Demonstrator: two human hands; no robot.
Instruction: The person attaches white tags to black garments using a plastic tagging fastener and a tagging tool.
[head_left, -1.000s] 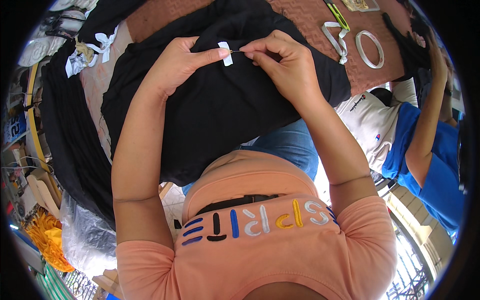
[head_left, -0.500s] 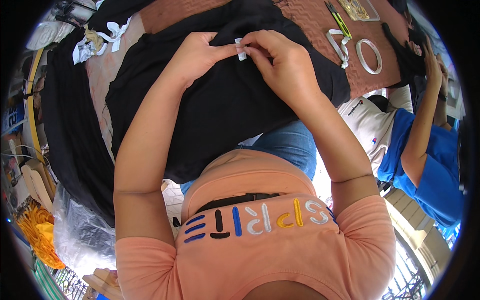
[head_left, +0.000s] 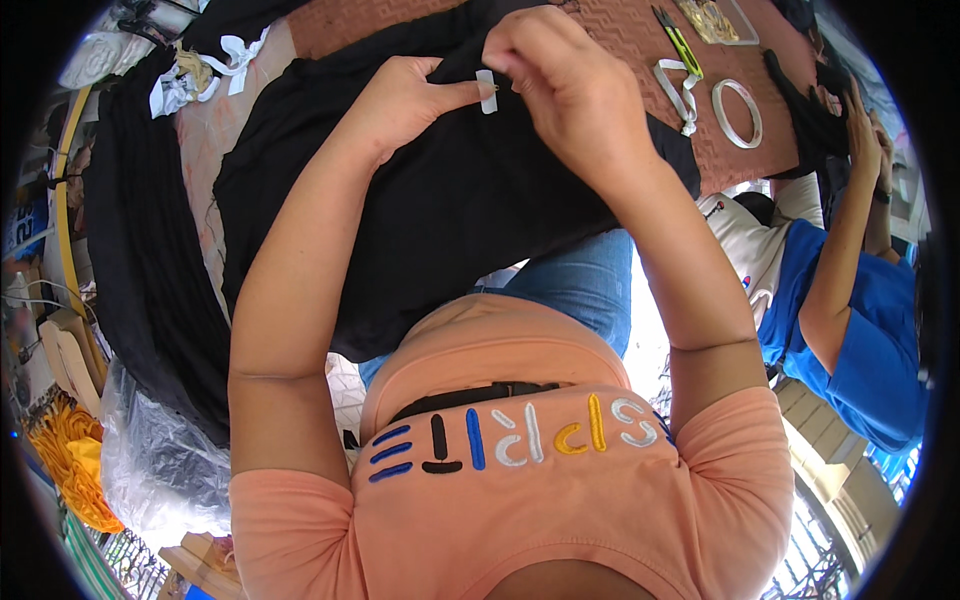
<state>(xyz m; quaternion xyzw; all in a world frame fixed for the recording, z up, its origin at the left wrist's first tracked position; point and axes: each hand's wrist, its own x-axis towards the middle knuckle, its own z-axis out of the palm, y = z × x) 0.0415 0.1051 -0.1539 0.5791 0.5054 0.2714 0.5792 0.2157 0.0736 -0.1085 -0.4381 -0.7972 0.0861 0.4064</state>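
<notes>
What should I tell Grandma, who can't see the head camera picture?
A person's left hand pinches black cloth at a small white rectangular tag; the right hand is close by. Yellow-green snips and a white ring lie on the brown tabletop.

A plain black cloth [head_left: 450, 200], matte and dark throughout, is spread in a broad, loosely rumpled sheet on the brown textured table [head_left: 625, 30], with its lower part draped over the near side and soft folds gathered in its upper part. A short, narrow white strip [head_left: 488, 100] is set against the upper middle of the cloth, near upright with a slight tilt, its mid-length partly covered. At the strip's right edge a tiny gold-coloured piece [head_left: 497, 88] is seen, too small for its form to be made out.
</notes>
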